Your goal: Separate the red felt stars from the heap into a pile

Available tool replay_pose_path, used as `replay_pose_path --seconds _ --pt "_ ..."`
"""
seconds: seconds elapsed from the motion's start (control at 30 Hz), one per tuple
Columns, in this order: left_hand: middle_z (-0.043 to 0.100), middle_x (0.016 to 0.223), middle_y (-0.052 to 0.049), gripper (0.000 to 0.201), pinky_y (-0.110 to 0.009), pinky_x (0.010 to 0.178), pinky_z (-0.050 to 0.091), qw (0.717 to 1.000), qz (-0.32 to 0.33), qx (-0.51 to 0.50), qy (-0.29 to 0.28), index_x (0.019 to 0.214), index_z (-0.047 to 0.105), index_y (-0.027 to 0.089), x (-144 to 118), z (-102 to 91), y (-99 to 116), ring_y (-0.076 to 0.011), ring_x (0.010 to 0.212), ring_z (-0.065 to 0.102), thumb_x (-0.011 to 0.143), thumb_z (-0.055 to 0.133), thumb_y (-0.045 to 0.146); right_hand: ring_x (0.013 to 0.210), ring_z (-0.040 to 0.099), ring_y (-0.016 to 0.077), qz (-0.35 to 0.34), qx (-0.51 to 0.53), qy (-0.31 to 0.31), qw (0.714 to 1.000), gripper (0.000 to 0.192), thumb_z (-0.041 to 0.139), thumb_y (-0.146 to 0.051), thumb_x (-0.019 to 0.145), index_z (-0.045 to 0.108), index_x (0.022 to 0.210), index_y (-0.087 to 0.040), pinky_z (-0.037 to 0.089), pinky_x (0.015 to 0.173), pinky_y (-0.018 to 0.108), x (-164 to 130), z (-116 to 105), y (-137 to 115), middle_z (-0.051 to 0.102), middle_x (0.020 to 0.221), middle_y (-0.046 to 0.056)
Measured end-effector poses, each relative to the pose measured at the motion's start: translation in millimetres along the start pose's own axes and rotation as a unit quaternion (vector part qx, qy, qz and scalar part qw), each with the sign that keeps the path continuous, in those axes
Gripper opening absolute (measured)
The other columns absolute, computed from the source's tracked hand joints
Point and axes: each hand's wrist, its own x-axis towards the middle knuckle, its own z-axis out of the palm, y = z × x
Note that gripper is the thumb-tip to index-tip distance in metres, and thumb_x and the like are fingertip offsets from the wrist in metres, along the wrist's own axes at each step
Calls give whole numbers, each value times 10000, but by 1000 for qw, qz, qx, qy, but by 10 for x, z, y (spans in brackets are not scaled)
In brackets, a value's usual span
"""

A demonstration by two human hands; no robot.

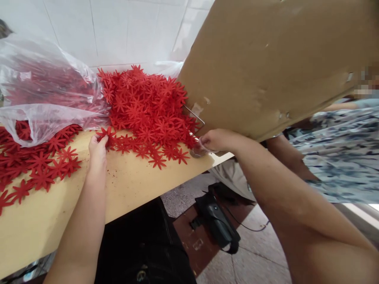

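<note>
A heap of red star-shaped felt flowers lies on the wooden table. My left hand pinches one red flower at the heap's near left edge. My right hand rests at the heap's right edge, fingers closed on a small clear, ring-like object next to a thin metal wire. More red flowers lie scattered on the left of the table.
A clear plastic bag with red pieces sits at the back left. A large cardboard sheet leans over the table's right end. Another person in a patterned garment sits to the right. A black device with a cable lies on the floor.
</note>
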Motion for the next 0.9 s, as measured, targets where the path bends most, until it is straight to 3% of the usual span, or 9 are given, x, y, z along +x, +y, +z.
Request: replay_pose_path --seconds 0.07,0.1,0.2,0.23,0.3,0.4,0.5,0.7,0.9 --pt "583 635 36 197 -261 642 473 1000 -11 -6 -10 733 517 171 1 12 -14 -102 597 576 559 608 155 428 525 96 19 8 33 999 127 553 -269 703 649 651 -206 359 486 271 -100 -76 -13 646 623 58" --pt "576 615 42 187 -256 630 470 1000 -16 -9 -18 731 524 171 -2 21 -24 -95 570 563 562 600 153 472 553 115 12 -1 84 996 137 539 -269 720 659 693 -211 376 513 283 -145 -107 -60 656 653 64" --pt "551 552 59 151 -234 616 459 999 -32 -9 -41 712 541 168 -38 55 -65 -66 500 508 570 582 137 653 606 165 -117 38 261 958 188 528 -315 749 669 817 -211 427 634 322 -194 -83 -410 680 783 78" --pt "557 551 58 136 -230 622 455 998 -37 -6 -50 701 546 166 -60 65 -79 -61 494 499 573 579 132 701 611 168 -177 94 285 937 213 531 -330 752 663 866 -208 442 671 323 -169 -22 -597 682 831 75" --pt "573 561 52 125 -252 657 459 995 -62 -1 -80 709 567 166 -111 75 -105 -70 509 512 587 581 144 699 610 153 -260 228 277 896 299 539 -355 746 631 974 -184 470 698 318 -56 168 -1041 677 857 72" --pt "628 648 12 126 -279 777 442 988 -81 -21 -133 728 601 153 -167 54 -139 -115 703 592 603 597 173 709 606 157 -288 357 247 854 428 619 -340 671 580 1035 -119 491 705 329 191 513 -1713 662 904 99" --pt "650 712 -1 126 -271 830 417 989 -63 -39 -127 725 608 149 -163 -4 -158 -127 807 595 602 614 176 705 605 157 -312 445 200 815 274 590 -300 683 605 891 -122 496 698 327 399 763 -2136 667 814 72" --pt "640 708 5 183 -272 796 431 993 -68 -67 -71 758 592 157 -107 -37 -156 -127 784 597 601 655 229 709 604 151 -323 558 153 749 163 511 -223 701 602 805 -137 487 719 318 584 909 -2246 671 775 48" --pt "641 728 -3 241 -289 784 443 986 -88 -105 -94 767 593 161 -172 14 -92 -139 784 603 581 682 286 655 561 146 -331 547 168 750 246 470 -373 741 578 721 -152 464 675 301 670 831 -2284 637 694 35"
